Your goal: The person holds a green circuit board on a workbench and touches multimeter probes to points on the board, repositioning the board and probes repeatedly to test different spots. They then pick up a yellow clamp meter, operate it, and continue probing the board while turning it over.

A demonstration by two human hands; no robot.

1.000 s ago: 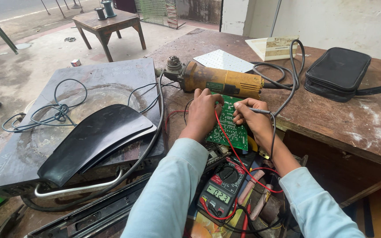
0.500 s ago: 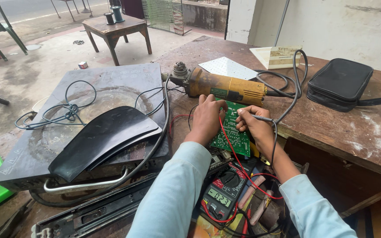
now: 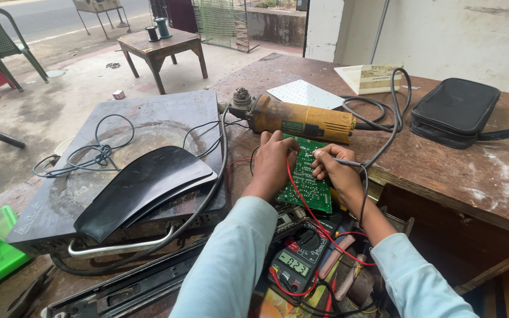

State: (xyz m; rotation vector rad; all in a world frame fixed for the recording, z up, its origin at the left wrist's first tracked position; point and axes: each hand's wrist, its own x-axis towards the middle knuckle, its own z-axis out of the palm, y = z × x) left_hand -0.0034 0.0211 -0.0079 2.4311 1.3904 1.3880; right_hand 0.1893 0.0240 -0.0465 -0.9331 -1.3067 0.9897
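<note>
A green rectangular printed circuit board (image 3: 307, 179) lies on the worn brown wooden workbench (image 3: 443, 171), just in front of a yellow angle grinder (image 3: 298, 118) that rests on its side. The left hand (image 3: 275, 162) rests on the board's left edge, fingers curled and pressed together over it; a red test lead (image 3: 301, 194) runs from under this hand, though the probe tip itself is hidden. The right hand (image 3: 337, 171) sits at the board's right edge, thumb and forefinger pinching a thin grey probe (image 3: 349, 162) whose tip seems to touch the board. Near the person's sleeves, a black digital multimeter (image 3: 298, 256) with a lit display lies among red and black wires. To the left sits a flat dark cooktop unit (image 3: 148, 118) carrying a curved black plastic cover (image 3: 142, 188) and a coiled black cable (image 3: 89, 156). A black zipped pouch (image 3: 455, 112) lies well apart at the bench's right, and a white perforated panel (image 3: 304, 94) sits behind the grinder.
</note>
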